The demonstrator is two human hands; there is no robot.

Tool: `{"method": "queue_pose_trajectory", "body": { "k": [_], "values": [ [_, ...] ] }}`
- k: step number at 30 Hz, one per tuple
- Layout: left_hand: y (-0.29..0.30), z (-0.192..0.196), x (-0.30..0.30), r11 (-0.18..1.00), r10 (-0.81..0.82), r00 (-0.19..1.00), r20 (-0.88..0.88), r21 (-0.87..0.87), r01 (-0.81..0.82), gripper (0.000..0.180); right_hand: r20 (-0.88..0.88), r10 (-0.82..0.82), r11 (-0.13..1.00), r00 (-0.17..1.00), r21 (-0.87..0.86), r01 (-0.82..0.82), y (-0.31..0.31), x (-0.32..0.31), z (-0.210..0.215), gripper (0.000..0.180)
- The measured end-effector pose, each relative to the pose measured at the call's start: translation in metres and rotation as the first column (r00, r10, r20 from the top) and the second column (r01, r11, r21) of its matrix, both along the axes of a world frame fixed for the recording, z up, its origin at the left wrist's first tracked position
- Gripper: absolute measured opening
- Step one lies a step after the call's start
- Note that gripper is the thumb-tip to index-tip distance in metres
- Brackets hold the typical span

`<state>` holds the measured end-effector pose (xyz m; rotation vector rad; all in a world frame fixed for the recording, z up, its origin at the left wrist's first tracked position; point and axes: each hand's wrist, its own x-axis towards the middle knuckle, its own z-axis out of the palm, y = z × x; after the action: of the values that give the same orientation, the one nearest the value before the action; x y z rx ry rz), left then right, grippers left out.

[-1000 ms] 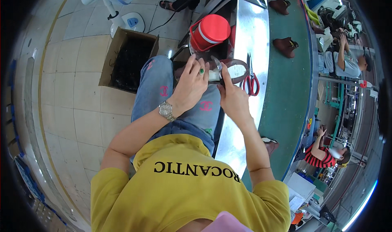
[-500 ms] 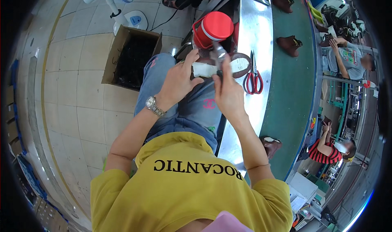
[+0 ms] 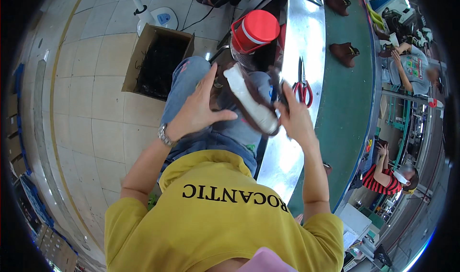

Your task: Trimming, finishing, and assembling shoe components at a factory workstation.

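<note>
Just above centre of the frame we hold a brown leather shoe with a pale sole (image 3: 252,104), its long axis slanting from upper left to lower right. Our right hand (image 3: 294,121) grips the lower-right end; our left hand (image 3: 196,111), fingers spread, only brushes its left side, so the right is the holder.

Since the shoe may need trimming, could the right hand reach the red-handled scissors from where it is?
Probably yes: the scissors lie uncovered on the metal bench just beyond the right hand, though it grips the shoe.
</note>
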<state>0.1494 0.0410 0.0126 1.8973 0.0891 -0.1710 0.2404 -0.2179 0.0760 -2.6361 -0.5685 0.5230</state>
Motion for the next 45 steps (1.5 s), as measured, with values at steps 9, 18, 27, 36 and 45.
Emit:
{"method": "queue_pose_trajectory", "body": {
  "k": [9, 18, 27, 36, 45],
  "values": [
    [0.024, 0.0, -0.019, 0.892, 0.219, 0.963, 0.16, 0.366, -0.264, 0.033, -0.334, 0.049, 0.957, 0.941, 0.287, 0.052, 0.032, -0.054, 0.001, 0.06],
    [0.002, 0.003, -0.042, 0.934, 0.175, 0.97, 0.171, 0.282, -0.218, 0.028, -0.32, 0.452, 0.882, 0.833, 0.022, -0.47, 0.072, -0.027, 0.046, 0.062],
    [0.015, 0.003, -0.036, 0.815, 0.009, 0.909, -0.417, -0.524, -0.248, 0.057, -0.15, 0.477, 0.877, 0.866, 0.021, -0.479, 0.063, -0.036, 0.022, 0.063],
    [0.002, -0.009, -0.005, 0.305, -0.115, 0.905, -0.409, -0.882, -0.36, 0.071, -0.149, 0.517, 0.845, 0.843, -0.071, -0.53, 0.067, -0.03, 0.047, 0.064],
    [0.003, -0.009, -0.004, 0.508, -0.058, 0.899, -0.434, -0.788, -0.347, 0.073, 0.123, 0.579, 0.809, 0.806, -0.205, -0.55, 0.1, 0.025, 0.02, 0.064]
  ]
}}
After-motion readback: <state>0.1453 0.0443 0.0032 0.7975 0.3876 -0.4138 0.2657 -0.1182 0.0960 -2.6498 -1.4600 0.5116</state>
